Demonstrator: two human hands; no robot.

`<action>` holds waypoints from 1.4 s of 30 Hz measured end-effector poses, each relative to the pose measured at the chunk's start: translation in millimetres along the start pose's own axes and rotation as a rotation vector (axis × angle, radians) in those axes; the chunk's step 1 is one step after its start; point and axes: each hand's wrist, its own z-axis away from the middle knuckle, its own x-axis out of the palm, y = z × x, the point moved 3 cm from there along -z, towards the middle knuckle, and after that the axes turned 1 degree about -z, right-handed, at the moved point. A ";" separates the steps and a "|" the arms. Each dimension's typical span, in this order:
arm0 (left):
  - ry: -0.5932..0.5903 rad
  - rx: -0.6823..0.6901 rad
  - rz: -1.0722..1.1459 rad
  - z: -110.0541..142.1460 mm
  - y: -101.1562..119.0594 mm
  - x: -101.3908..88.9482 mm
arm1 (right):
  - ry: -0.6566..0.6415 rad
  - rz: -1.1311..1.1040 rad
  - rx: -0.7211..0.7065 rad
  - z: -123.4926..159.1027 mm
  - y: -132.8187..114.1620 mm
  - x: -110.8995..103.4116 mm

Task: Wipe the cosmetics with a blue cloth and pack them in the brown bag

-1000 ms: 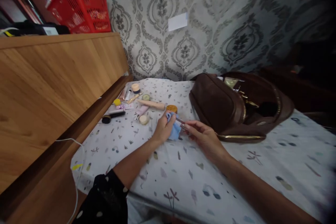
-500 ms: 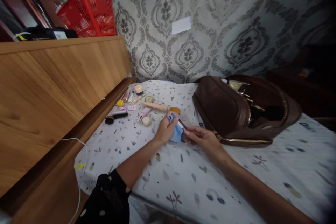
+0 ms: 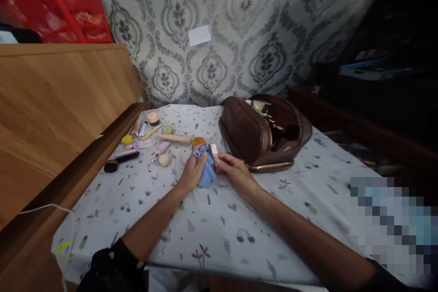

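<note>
My left hand (image 3: 192,172) is closed around a crumpled light-blue cloth (image 3: 206,177) above the patterned sheet. Between the fingers of my right hand (image 3: 236,172) is a small slim cosmetic item (image 3: 214,149) with a pale face and dark edge; its exact kind is unclear. The cloth lies against or just beside this item. Just beyond my left hand sits a round amber-lidded jar (image 3: 198,142). A beige tapered tube (image 3: 174,138), a lilac tube (image 3: 160,151) and a small cream-coloured round pot (image 3: 164,160) lie to the left.
An open brown bag (image 3: 246,130) with gold zips stands right of my hands. Farther left are a black-handled brush (image 3: 121,161), a yellow round item (image 3: 127,139) and a peach-lidded jar (image 3: 153,118). A wooden headboard (image 3: 68,100) borders the left side; a red basket (image 3: 68,7) stands above.
The view has swung to the right, so everything sits farther left. The item in my right hand has turned and now shows its pale face upright beside the cloth.
</note>
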 end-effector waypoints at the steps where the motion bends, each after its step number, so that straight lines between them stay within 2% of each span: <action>1: -0.041 0.006 0.002 1.5 0.0 1.9 | 0.012 -0.032 -0.007 -0.5 0.0 -0.6; 4: -0.161 0.017 -0.012 5.8 0.5 6.9 | 0.034 -0.107 -0.054 -1.0 -0.9 -0.8; 6: -0.192 0.011 -0.052 7.1 1.1 8.1 | 0.044 -0.136 -0.086 -1.2 -1.8 -0.7; 13: -0.209 0.013 -0.122 6.2 7.2 7.7 | 0.036 -0.176 -0.048 -2.2 -3.6 -2.5; 18: -0.241 0.017 -0.201 8.5 13.5 7.6 | 0.072 -0.139 -0.085 -1.0 -4.1 -5.5; 26: -0.232 0.012 -0.303 4.6 8.7 5.3 | 0.090 -0.164 -0.094 -8.6 -0.5 -10.3; 32: -0.206 0.065 -0.318 7.3 9.5 5.2 | 0.056 -0.046 -0.081 -7.5 3.2 -10.7; 36: -0.222 0.101 -0.290 9.3 9.2 7.9 | 0.028 0.101 -0.145 -7.6 8.4 -10.5; 39: -0.240 0.087 -0.286 8.7 7.0 9.1 | 0.051 0.112 -0.182 -9.0 11.9 -11.9; 42: -0.217 0.062 -0.304 6.7 6.1 7.6 | 0.012 0.076 -0.154 -10.3 12.8 -11.3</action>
